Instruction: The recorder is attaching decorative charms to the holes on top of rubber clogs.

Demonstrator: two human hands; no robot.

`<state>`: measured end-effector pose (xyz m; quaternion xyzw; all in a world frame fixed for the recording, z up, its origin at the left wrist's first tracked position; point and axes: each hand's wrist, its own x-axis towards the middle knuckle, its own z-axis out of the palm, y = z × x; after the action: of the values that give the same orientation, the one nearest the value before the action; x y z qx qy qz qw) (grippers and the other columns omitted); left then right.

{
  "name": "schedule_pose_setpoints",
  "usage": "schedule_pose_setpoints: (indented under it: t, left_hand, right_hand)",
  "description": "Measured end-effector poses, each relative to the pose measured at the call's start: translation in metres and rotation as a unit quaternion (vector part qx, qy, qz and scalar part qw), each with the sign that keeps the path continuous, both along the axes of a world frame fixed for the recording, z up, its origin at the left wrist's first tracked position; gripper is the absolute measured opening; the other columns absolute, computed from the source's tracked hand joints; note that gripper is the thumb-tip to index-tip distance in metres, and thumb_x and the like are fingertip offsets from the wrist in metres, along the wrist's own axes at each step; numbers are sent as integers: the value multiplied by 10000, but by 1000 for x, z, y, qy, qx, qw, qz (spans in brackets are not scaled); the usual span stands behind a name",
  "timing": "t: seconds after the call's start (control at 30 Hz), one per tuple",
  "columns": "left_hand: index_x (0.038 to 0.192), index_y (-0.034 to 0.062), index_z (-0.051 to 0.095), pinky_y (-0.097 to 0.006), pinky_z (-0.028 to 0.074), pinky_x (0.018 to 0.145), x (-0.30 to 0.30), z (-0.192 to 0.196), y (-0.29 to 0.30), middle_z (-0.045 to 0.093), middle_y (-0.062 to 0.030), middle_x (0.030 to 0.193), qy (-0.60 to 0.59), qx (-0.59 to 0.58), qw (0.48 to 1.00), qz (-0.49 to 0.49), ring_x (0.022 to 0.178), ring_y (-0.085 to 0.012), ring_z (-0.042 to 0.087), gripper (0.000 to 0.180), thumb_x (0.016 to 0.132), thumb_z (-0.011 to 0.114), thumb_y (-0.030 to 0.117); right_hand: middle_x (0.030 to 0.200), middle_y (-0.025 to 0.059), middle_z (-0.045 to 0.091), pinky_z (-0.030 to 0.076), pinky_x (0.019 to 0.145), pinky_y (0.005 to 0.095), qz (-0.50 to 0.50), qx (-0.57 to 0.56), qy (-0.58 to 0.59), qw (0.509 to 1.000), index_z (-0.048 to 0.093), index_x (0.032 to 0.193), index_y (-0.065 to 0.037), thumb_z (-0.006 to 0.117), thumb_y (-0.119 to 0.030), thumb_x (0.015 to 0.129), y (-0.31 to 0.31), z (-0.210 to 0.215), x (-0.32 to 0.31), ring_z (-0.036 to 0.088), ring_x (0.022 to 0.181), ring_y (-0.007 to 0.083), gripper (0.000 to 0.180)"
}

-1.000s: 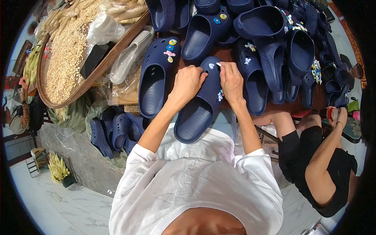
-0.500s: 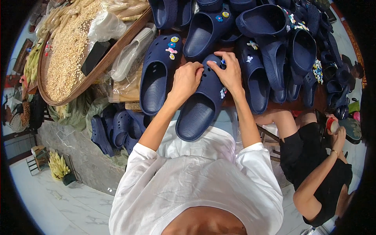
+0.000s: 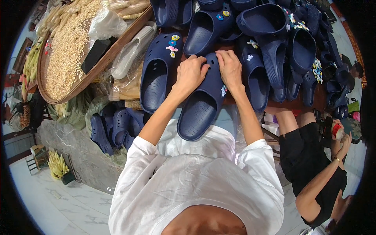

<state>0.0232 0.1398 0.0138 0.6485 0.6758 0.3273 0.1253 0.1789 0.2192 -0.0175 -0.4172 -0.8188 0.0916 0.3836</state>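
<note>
A navy clog (image 3: 199,111) lies in front of me with its toe pointing away and its heel over my lap. My left hand (image 3: 190,74) grips the left side of its toe, thumb on the upper. On the other side, my right hand (image 3: 230,69) has its fingers curled over the right edge and hides part of the upper. A small charm (image 3: 223,90) shows by the right strap, just below that hand. Left of it lies a matching clog (image 3: 154,84) decorated with several colourful charms (image 3: 172,46); another clog (image 3: 256,84) with white charms is to the right.
More navy clogs pile up at the far side and right of the table (image 3: 282,105). A woven tray (image 3: 84,89) of pale kernels stands at left, holding a dark phone-like slab (image 3: 96,54). Clogs (image 3: 119,127) hang low left. A seated person (image 3: 313,168) is at right.
My right hand has shifted from the charms on top of the toe to its right edge, fingers curling over. The left hand slid slightly. The seated person's hands rose a little.
</note>
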Motion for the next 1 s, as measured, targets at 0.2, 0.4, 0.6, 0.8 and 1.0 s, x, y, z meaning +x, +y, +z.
schedule_pose_setpoints:
  t: [0.2, 0.4, 0.6, 0.8, 1.0]
  left_hand:
    - [1019, 33, 720, -425, 507, 711, 11, -2, 29, 643, -157, 916, -90, 80, 992, -29, 726, -337, 644, 229, 837, 722, 174]
    - [1073, 48, 705, -427, 511, 775, 22, -16, 61, 648, -145, 985, -34, 150, 986, -69, 879, -326, 636, 233, 857, 678, 130]
    - [1102, 71, 702, -425, 518, 827, 29, -20, 59, 670, -131, 1079, 74, 146, 985, -62, 962, -336, 610, 249, 868, 625, 103]
    - [1085, 50, 701, -406, 506, 860, 9, -10, 44, 671, -139, 1106, -19, 127, 988, -90, 989, -344, 608, 242, 861, 611, 65]
    - [1161, 60, 680, -410, 472, 933, -1, 27, -33, 643, -156, 1184, -153, 37, 983, -98, 1065, -336, 593, 376, 817, 731, 202]
  right_hand:
    - [891, 207, 635, 479, 742, 504, -79, -116, 43, 989, 641, 959, -31, 533, -257, 986, 14, -8, 5, 619, 851, 431, 252]
    - [933, 252, 630, 472, 783, 505, -59, -167, 26, 984, 641, 1009, -28, 509, -284, 1001, 24, -19, 18, 611, 902, 443, 288]
    - [1082, 231, 605, 457, 885, 476, -50, -140, 41, 988, 631, 1117, -23, 575, -323, 969, -15, 8, 23, 582, 1022, 415, 339]
    - [1169, 233, 560, 443, 944, 461, -60, -161, 14, 985, 561, 1241, 13, 668, -420, 900, -47, 7, 26, 556, 1089, 410, 561]
    - [1164, 238, 545, 446, 944, 458, -48, -178, 31, 982, 555, 1279, 43, 628, -353, 945, -44, 0, 31, 556, 1102, 414, 524]
